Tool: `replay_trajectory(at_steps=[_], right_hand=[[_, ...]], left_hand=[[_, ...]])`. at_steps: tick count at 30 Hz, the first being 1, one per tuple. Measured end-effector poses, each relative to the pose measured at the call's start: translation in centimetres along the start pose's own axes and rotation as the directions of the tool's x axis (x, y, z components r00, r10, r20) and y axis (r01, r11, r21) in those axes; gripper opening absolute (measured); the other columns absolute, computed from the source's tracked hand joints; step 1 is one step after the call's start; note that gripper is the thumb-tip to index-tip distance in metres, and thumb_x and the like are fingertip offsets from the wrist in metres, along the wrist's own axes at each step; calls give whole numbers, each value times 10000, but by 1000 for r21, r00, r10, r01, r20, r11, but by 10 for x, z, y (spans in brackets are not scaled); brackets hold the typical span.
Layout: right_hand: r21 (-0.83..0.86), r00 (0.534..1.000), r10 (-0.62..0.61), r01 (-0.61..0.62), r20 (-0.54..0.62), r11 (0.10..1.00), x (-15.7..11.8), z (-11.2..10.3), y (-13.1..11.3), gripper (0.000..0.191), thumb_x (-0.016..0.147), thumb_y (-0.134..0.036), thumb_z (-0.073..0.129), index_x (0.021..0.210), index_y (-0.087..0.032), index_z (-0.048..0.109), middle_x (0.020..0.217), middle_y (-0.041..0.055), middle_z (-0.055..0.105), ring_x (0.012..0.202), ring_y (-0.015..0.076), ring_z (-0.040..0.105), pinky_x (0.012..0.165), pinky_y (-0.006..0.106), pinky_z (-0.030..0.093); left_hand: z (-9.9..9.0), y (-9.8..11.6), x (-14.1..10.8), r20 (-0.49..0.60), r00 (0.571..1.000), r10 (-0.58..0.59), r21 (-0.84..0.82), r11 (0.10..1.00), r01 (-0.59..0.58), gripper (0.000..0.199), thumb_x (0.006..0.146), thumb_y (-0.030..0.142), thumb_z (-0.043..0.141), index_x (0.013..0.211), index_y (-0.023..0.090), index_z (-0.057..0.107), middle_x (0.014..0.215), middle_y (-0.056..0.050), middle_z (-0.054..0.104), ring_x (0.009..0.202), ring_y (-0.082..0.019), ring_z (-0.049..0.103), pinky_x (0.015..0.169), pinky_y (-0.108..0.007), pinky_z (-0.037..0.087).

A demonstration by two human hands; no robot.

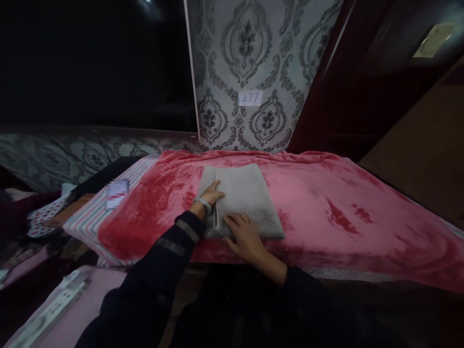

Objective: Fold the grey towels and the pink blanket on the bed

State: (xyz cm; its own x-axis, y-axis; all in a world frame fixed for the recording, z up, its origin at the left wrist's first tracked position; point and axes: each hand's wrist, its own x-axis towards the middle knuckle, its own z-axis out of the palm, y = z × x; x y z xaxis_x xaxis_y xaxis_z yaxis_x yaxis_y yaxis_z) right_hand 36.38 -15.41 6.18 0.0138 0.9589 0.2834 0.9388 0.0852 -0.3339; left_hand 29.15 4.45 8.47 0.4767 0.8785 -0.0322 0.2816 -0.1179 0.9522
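A folded grey cloth (242, 193) with a soft nap lies on the pink-and-red plush blanket (308, 212). A fold runs along its left side, from the far edge towards me. My left hand (211, 194), with a bracelet at the wrist, rests on that fold with its fingers stretched out. On the near part of the cloth lies my right hand (246, 237), palm down, its fingers extended and the thumb apart. Neither hand grips the cloth visibly. What lies under the palms is hidden.
A blurred small packet (116, 194) sits on the striped cloth (89, 220) at the left. A power strip (54, 309) lies lower left. Behind stand a patterned wall with a "277" label (250, 98), a large dark screen (94, 63) and a dark red panel (355, 72).
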Motion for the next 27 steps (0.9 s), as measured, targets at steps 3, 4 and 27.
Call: replay_trajectory(at_steps=[3, 4, 27], right_hand=[[-46, 999, -41, 40, -22, 998, 5, 3, 2, 460, 949, -175, 530, 1400, -205, 616, 1440, 124, 586, 1254, 305, 526, 1030, 498, 464], [-52, 997, -58, 56, -42, 997, 7, 4, 2, 461, 966, -160, 488, 1408, -207, 611, 1446, 119, 584, 1243, 297, 532, 1031, 493, 462], [-115, 999, -40, 40, 10, 993, -22, -6, 28, 503, 933, -192, 560, 1436, -186, 580, 1514, 131, 521, 1370, 331, 449, 1095, 529, 390]], left_hand=[[4, 5, 13, 21, 999, -26, 30, 999, 25, 745, 633, 66, 626, 1373, 151, 628, 1137, -92, 733, 1002, -247, 697, 901, -356, 563], [4, 7, 15, 17, 1000, -11, 34, 999, 10, 741, 628, 53, 599, 1359, 167, 645, 1175, -82, 723, 1028, -237, 689, 913, -336, 555], [-10, -6, 62, -29, 995, -91, 116, 989, 94, 693, 641, 50, 679, 1330, 121, 640, 1134, -107, 728, 989, -233, 701, 924, -331, 549]])
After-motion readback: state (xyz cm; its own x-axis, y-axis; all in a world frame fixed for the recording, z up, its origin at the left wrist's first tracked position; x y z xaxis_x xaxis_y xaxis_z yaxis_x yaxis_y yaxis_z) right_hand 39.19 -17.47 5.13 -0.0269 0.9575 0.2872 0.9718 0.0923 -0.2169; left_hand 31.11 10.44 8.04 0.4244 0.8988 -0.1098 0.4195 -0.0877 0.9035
